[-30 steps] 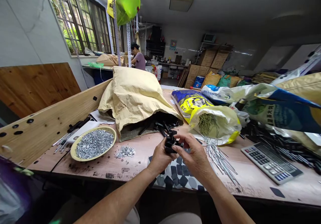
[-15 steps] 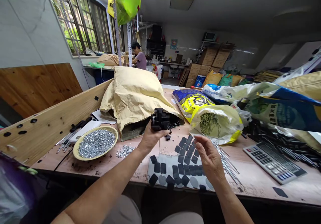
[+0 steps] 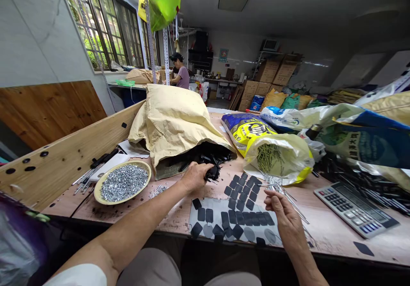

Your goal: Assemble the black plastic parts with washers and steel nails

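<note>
My left hand (image 3: 196, 176) is closed around black plastic parts (image 3: 212, 171) at the mouth of a tan paper sack (image 3: 173, 121) full of such parts. My right hand (image 3: 282, 211) pinches a long thin metal pin (image 3: 283, 193) over the right end of a grey sheet (image 3: 199, 228) that carries several dark pads (image 3: 238, 202). A loose pile of more long pins (image 3: 290, 198) lies just beyond that hand, spilling out of a yellow plastic bag (image 3: 278, 156).
A shallow yellow dish of small silver nuts (image 3: 123, 182) sits left, with loose nuts (image 3: 158, 190) beside it. A calculator (image 3: 355, 209) lies right. Large printed sacks (image 3: 352, 134) crowd the far right. A wooden board (image 3: 70, 149) walls the left side. Another person (image 3: 182, 74) stands far back.
My left hand carried the black parts up toward the sack and now rests low at its mouth. My right hand moved right off the parts and took hold of a long pin.
</note>
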A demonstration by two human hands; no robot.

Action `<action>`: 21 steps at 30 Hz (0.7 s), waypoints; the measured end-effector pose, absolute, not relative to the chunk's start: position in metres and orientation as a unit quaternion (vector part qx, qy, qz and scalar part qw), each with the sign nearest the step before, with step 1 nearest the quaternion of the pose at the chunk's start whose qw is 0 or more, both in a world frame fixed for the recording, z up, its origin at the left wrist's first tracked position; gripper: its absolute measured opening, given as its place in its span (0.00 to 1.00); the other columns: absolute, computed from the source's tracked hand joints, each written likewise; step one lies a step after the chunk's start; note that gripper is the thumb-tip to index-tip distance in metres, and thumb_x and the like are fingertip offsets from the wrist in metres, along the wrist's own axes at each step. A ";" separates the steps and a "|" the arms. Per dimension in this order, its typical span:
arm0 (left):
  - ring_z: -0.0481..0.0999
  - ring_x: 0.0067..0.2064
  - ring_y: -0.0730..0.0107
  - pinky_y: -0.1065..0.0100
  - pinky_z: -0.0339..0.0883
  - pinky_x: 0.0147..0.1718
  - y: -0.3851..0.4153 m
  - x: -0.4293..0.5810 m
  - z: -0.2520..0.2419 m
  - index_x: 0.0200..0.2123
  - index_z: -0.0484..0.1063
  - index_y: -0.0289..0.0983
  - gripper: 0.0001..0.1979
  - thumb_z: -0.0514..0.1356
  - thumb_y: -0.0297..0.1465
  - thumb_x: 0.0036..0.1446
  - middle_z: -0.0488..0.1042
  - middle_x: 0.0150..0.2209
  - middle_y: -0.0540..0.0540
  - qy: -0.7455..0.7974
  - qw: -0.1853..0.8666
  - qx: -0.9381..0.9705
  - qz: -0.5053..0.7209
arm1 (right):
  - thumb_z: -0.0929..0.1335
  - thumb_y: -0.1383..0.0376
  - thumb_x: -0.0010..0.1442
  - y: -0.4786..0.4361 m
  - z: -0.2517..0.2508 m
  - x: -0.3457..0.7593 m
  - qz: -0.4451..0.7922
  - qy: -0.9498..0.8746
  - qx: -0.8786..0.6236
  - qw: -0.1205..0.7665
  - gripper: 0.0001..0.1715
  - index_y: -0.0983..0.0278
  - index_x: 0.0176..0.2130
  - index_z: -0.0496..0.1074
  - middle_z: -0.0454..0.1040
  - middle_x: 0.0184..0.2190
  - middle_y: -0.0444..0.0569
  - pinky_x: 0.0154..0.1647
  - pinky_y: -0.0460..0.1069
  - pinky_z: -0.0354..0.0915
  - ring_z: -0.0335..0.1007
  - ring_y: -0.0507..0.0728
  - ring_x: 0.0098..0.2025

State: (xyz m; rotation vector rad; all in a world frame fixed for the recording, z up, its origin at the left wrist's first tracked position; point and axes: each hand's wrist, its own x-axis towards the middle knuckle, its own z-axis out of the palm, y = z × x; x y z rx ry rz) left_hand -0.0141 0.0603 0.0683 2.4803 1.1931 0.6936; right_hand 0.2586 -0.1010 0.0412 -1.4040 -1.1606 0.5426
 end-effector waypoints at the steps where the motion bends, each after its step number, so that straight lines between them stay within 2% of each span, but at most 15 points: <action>1: 0.76 0.45 0.57 0.62 0.59 0.49 0.059 -0.010 0.062 0.49 0.73 0.44 0.25 0.64 0.26 0.46 0.79 0.42 0.45 0.419 0.134 0.871 0.219 | 0.64 0.47 0.63 -0.102 0.039 0.260 0.234 -0.494 -0.603 0.581 0.24 0.60 0.49 0.72 0.73 0.34 0.47 0.38 0.52 0.68 0.69 0.56 0.35; 6: 0.73 0.49 0.53 0.56 0.56 0.52 0.054 0.006 0.036 0.51 0.71 0.43 0.25 0.67 0.35 0.47 0.78 0.44 0.42 0.431 0.120 0.872 0.201 | 0.63 0.47 0.63 -0.108 0.034 0.265 0.237 -0.486 -0.618 0.571 0.25 0.59 0.49 0.71 0.73 0.34 0.46 0.38 0.51 0.68 0.69 0.56 0.35; 10: 0.69 0.54 0.49 0.48 0.49 0.57 0.050 0.016 0.025 0.54 0.68 0.41 0.27 0.67 0.36 0.50 0.75 0.48 0.39 0.445 0.108 0.866 0.199 | 0.63 0.46 0.63 -0.107 0.035 0.264 0.236 -0.480 -0.627 0.567 0.25 0.59 0.49 0.71 0.73 0.34 0.46 0.38 0.50 0.67 0.69 0.55 0.35; 13: 0.65 0.58 0.48 0.42 0.40 0.61 0.045 0.020 0.022 0.61 0.61 0.42 0.36 0.67 0.38 0.50 0.72 0.54 0.38 0.447 0.101 0.866 0.199 | 0.64 0.46 0.62 -0.100 0.034 0.252 0.249 -0.494 -0.620 0.557 0.24 0.60 0.48 0.72 0.73 0.33 0.46 0.37 0.50 0.68 0.70 0.55 0.33; 16: 0.59 0.62 0.48 0.39 0.34 0.62 0.038 0.019 0.031 0.67 0.49 0.45 0.42 0.65 0.41 0.53 0.63 0.63 0.38 0.455 0.106 0.853 0.232 | 0.64 0.46 0.62 -0.092 0.032 0.235 0.267 -0.517 -0.612 0.535 0.24 0.60 0.47 0.72 0.74 0.33 0.47 0.36 0.51 0.69 0.71 0.56 0.33; 19: 0.57 0.65 0.53 0.42 0.36 0.64 0.034 0.013 0.050 0.69 0.43 0.45 0.40 0.59 0.43 0.59 0.59 0.66 0.40 0.454 0.115 0.827 0.312 | 0.63 0.46 0.63 -0.086 0.031 0.218 0.278 -0.531 -0.612 0.515 0.25 0.61 0.46 0.72 0.75 0.33 0.48 0.36 0.51 0.69 0.72 0.57 0.33; 21: 0.59 0.64 0.54 0.43 0.39 0.64 0.032 0.009 0.063 0.67 0.51 0.44 0.34 0.57 0.43 0.61 0.64 0.63 0.40 0.454 0.115 0.812 0.349 | 0.63 0.46 0.63 -0.083 0.033 0.207 0.286 -0.538 -0.607 0.511 0.25 0.61 0.47 0.72 0.75 0.34 0.48 0.37 0.51 0.69 0.71 0.56 0.33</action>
